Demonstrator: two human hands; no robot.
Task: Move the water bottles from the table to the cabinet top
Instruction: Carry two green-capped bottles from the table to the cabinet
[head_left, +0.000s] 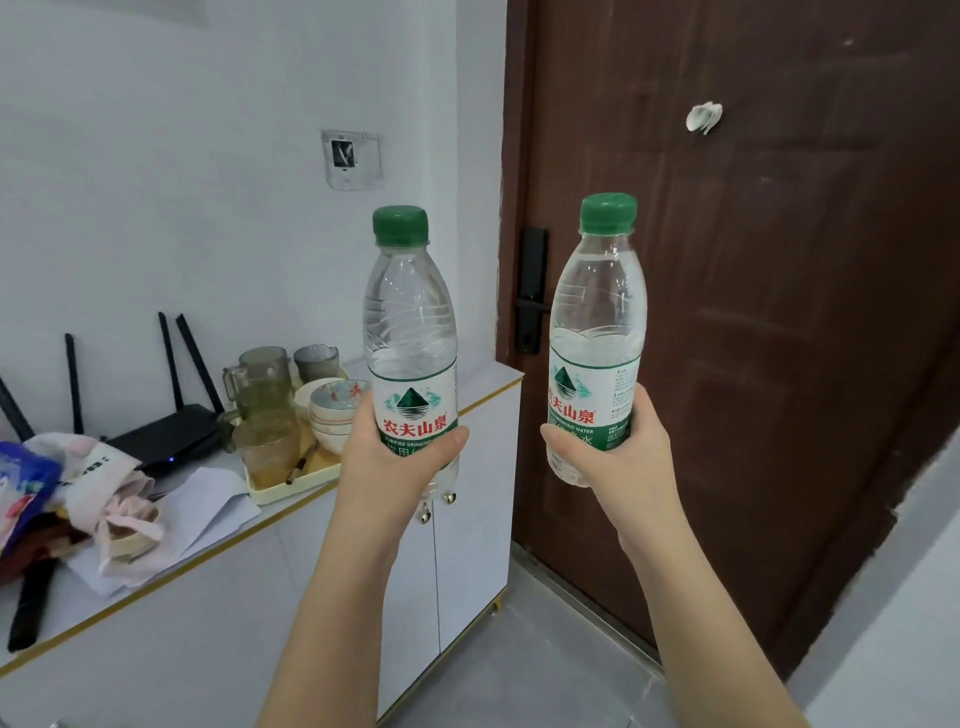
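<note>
I hold two clear water bottles with green caps and green-and-white labels, both upright in the air. My left hand grips the lower part of the left bottle, which hangs over the right end of the white cabinet top. My right hand grips the lower part of the right bottle, held in front of the brown door, to the right of the cabinet.
On the cabinet top stand a cream tray with glass mugs and stacked bowls, a black router, papers and bags at the left. The brown door with a black handle is on the right. Grey floor lies below.
</note>
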